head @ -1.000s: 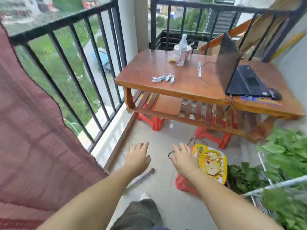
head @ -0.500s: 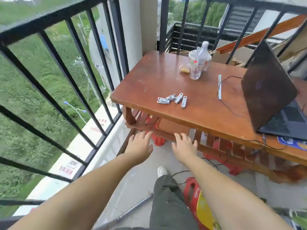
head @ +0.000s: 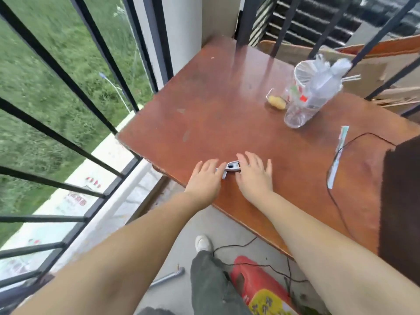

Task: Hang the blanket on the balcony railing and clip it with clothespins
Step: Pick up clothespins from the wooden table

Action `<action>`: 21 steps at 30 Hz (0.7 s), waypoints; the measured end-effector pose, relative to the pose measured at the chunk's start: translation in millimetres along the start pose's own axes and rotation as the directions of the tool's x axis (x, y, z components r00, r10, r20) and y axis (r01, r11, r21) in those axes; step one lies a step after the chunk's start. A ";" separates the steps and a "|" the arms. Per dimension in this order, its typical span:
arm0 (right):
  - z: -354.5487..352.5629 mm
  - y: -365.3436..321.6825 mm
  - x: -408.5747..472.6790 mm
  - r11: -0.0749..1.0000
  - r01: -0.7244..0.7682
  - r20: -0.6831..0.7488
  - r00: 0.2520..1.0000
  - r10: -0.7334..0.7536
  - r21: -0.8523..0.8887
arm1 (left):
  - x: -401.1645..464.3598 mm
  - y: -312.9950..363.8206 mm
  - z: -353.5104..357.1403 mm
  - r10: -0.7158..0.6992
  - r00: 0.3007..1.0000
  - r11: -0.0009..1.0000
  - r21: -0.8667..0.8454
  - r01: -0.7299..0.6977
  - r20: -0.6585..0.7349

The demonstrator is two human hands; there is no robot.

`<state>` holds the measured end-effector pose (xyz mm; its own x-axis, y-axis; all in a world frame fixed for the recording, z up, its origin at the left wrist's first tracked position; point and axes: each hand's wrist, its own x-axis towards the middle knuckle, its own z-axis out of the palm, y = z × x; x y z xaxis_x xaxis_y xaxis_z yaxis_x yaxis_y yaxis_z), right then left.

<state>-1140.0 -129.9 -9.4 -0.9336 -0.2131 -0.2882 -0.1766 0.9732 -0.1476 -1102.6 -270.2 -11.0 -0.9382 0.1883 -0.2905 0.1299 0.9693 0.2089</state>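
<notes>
Grey clothespins [head: 230, 168] lie near the front edge of the brown wooden table [head: 216, 105]. My left hand [head: 205, 180] rests palm down over their left end, fingers spread. My right hand [head: 254, 175] lies flat on their right side, fingers apart. Most of the pins are hidden under the two hands; only a couple show in the gap between them. Neither hand has closed around a pin. The black balcony railing [head: 75, 87] runs along the left. The blanket is out of view.
A clear plastic bottle [head: 313, 98] and a plastic cup [head: 304, 73] stand at the table's back right. A black cable [head: 336, 178] and a dark laptop lid [head: 400, 201] occupy the right side. A red stool [head: 254, 280] and my trouser leg [head: 211, 285] are below.
I have stepped up to the table. Both hands moved from below the table edge up onto the tabletop and now cover the clothespins. The blanket left the view a second ago.
</notes>
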 end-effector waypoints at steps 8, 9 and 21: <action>18.9 11.1 29.5 0.995 0.082 0.005 0.997 -0.081 -0.052 | 11.0 -10.6 35.2 0.085 0.989 0.996 0.044 -0.080 -0.120; 18.5 10.4 30.1 0.995 0.086 -0.004 0.996 -0.086 -0.044 | 7.2 -10.0 34.3 0.045 0.994 0.999 0.013 -0.044 -0.102; -8.7 -137.2 -48.2 0.793 0.267 0.107 0.917 -0.383 0.547 | -157.5 -53.8 -22.6 -0.811 0.577 0.178 -0.899 0.399 0.096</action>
<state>-1073.6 -252.3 33.0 -0.7555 -0.5776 -0.3092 -0.2191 0.6675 -0.7116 -969.1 -355.6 44.6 -0.6162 -0.6620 -0.4265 -0.6400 0.1053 0.7612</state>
